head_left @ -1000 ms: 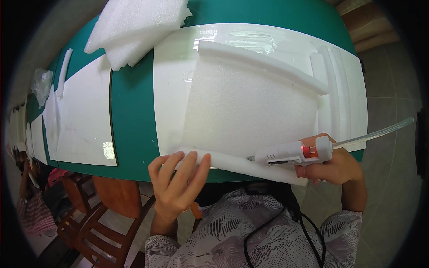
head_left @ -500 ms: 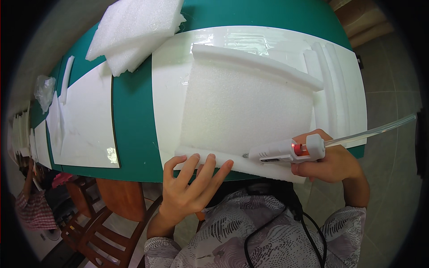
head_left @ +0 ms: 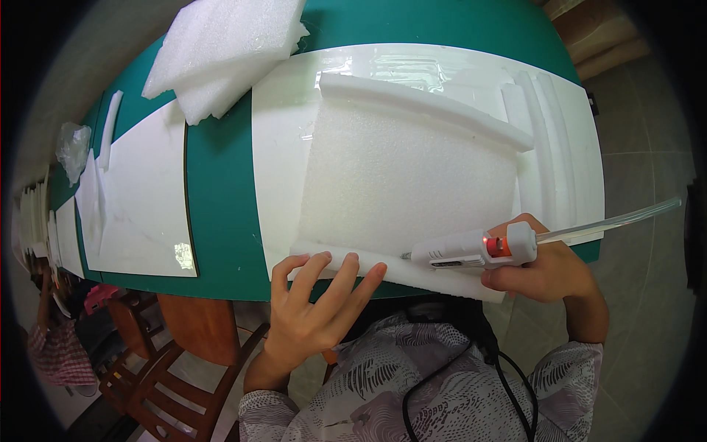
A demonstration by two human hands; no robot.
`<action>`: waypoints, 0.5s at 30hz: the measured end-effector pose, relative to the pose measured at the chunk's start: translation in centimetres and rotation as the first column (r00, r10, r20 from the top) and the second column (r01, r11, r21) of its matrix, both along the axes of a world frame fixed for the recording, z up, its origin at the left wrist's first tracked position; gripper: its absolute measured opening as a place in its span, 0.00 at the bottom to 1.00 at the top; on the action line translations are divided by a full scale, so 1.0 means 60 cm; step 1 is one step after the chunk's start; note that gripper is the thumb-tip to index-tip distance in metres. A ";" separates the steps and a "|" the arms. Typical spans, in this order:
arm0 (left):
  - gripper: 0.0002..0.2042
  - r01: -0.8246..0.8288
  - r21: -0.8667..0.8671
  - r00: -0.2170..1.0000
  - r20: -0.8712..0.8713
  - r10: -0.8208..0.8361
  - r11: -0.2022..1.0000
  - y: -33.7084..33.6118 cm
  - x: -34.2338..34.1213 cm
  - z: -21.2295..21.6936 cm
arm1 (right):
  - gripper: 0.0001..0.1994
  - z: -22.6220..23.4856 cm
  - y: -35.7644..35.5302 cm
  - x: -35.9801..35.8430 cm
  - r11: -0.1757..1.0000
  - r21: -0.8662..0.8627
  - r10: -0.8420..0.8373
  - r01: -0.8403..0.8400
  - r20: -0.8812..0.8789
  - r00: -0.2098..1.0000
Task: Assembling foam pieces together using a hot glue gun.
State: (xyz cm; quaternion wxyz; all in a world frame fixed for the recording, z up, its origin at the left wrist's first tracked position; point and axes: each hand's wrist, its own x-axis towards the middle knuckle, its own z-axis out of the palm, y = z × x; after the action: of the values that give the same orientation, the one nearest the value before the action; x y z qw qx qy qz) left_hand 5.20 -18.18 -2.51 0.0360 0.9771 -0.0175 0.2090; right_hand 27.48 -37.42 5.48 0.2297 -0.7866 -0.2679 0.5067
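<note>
My right hand is closed round a white hot glue gun. A long clear glue stick sticks out of its rear. The nozzle points left, at the seam between a white foam sheet and the foam strip along its near edge. My left hand rests on that strip, left of the nozzle, fingers spread and fingertips touching its top; the thumb is hidden. Another foam strip lies along the sheet's far edge.
Several loose foam strips lie right of the sheet on a white board. Thick foam blocks sit at the back left of the green table. A second white board is farther left. Wooden chairs and another person are at lower left.
The sheet and strip have shifted very slightly to the right. My left hand has moved a little the same way. The glue gun's nozzle is in nearly the same place.
</note>
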 end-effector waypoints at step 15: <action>0.17 0.006 -0.021 1.000 -0.008 -0.006 1.000 0.002 0.001 -0.001 | 0.17 -0.006 -0.007 -0.003 1.000 -0.008 0.025 -0.024 0.045 0.999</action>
State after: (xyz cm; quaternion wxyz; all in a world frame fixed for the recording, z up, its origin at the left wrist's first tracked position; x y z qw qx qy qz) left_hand 5.28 -18.04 -2.59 0.0469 0.9775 -0.0182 0.2049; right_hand 27.31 -37.86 5.09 0.2145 -0.7953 -0.2807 0.4926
